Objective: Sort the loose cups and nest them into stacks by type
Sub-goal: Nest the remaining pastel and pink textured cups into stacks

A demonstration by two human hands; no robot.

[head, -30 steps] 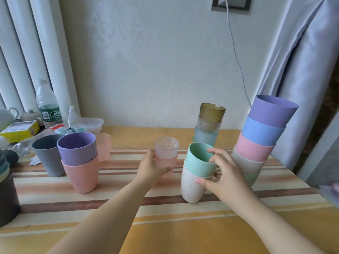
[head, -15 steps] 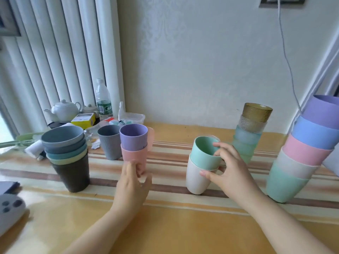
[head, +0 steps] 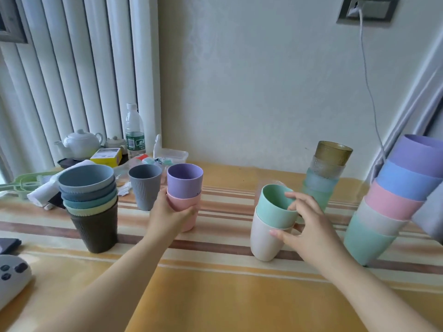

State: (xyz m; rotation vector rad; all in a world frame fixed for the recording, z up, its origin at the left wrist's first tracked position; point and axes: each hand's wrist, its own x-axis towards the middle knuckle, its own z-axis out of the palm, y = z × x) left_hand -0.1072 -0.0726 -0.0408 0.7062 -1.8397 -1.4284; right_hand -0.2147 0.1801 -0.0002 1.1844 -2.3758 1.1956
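Observation:
My left hand [head: 167, 215] wraps around a pink cup [head: 189, 209] that has a purple cup [head: 184, 179] nested in it, at the table's middle left. My right hand [head: 309, 226] holds a cream mug [head: 263, 238] with a mint mug [head: 275, 207] nested in it, fingers at the mint rim and the cream side. Left of these stands a stack of ribbed cups [head: 91, 204] on a dark base, and a loose grey ribbed cup [head: 145, 188]. A stack of textured clear cups [head: 326, 168] topped by an amber one stands behind, and a leaning pastel stack [head: 393, 200] at the right.
At the back left are a white teapot [head: 80, 144], a water bottle [head: 134, 133], a yellow box [head: 106, 156] and a clear container [head: 171, 155]. A grey device [head: 12, 276] lies at the left front edge. A cable [head: 369, 87] hangs down the wall. The striped tablecloth [head: 215, 271] covers the table.
The view has swung left. My left hand let go of the clear pinkish cup, moved left and closed on the pink-and-purple stack. My right hand stays on the mint-and-cream mugs.

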